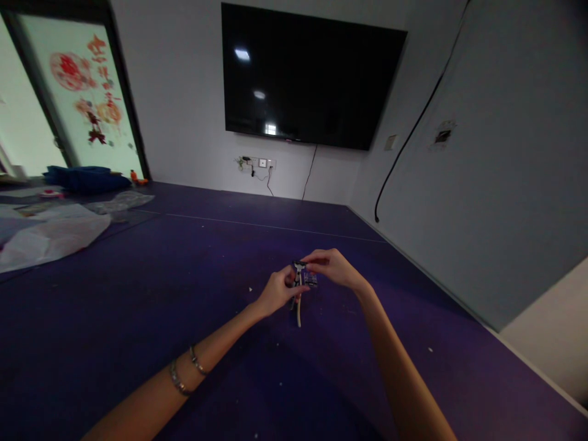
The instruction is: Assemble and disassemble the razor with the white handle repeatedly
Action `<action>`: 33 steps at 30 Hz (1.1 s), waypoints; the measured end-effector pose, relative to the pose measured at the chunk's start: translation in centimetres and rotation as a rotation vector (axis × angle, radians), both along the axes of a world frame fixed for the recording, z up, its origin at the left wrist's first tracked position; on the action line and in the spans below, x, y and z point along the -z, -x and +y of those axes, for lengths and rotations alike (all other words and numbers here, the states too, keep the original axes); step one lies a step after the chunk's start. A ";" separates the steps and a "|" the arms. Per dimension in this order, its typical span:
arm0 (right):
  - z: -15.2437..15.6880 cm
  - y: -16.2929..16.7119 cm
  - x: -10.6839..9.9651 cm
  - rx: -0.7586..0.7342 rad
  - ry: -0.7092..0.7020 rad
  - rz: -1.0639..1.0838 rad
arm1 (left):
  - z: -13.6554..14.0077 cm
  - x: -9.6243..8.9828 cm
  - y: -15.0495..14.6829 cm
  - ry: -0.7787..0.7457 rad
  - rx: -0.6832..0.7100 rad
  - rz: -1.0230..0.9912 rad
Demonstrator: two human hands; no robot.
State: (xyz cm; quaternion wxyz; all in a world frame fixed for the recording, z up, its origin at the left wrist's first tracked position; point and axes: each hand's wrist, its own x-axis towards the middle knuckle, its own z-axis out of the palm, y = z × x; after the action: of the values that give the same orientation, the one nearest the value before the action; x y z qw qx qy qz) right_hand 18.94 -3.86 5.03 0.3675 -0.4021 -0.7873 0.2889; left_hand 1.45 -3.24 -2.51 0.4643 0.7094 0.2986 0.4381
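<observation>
Left hand: we saw it closed around the pale-handled razor | right hand: fingertips at the razor's head, grip we could not confirm | razor: between both hands, over the purple surface | small dark pack: just beside it

Purple floor, crossed by a pale seam, which bore scattered white specks, translucent plastic sheeting at left and, farther back, a dark blue bundle beside an orange object.
</observation>
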 end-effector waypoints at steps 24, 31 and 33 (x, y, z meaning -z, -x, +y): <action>-0.2 0.2 -0.1 -0.032 0.024 0.002 | 0.3 0.7 -0.2 -0.029 -0.083 0.071; -0.3 0.3 -0.3 -0.043 0.064 0.019 | 0.0 0.3 -0.3 -0.024 -0.115 0.054; -0.4 0.3 -0.3 -0.042 0.065 0.017 | -0.2 0.2 -0.4 -0.023 -0.135 0.049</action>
State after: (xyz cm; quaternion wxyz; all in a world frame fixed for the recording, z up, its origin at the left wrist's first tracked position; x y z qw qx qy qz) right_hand 18.65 -4.23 5.38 0.3547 -0.3947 -0.7827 0.3251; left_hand 1.85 -3.40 -2.75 0.4178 0.7036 0.3521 0.4543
